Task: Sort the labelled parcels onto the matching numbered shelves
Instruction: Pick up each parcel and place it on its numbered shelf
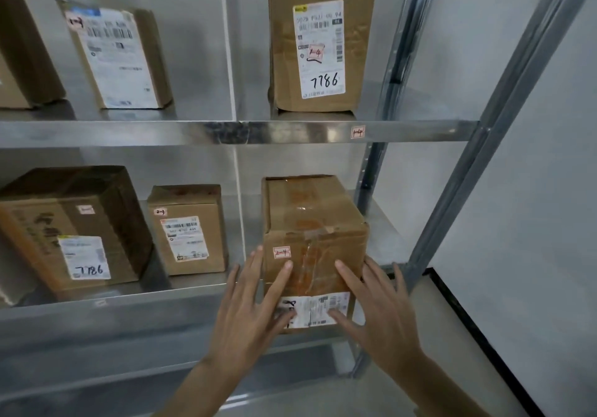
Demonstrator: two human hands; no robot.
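Note:
A brown cardboard parcel (315, 232) with a small pink tag reading 2-4 stands at the right end of the lower metal shelf (129, 306), its front slightly over the shelf edge. My left hand (250, 306) lies with straight fingers flat against the parcel's front face on its left side. My right hand (378, 306) presses the front face on the right side, fingers spread and straight. A white shipping label runs along the parcel's bottom front, partly covered by both hands.
On the lower shelf to the left stand a small parcel tagged 2-3 (189, 232) and a large box marked 7786 (71, 229). The upper shelf (226, 132) carries a tall parcel tagged 1-4 (319, 41) and another leaning parcel (116, 57). A steel upright (452, 222) stands at the right.

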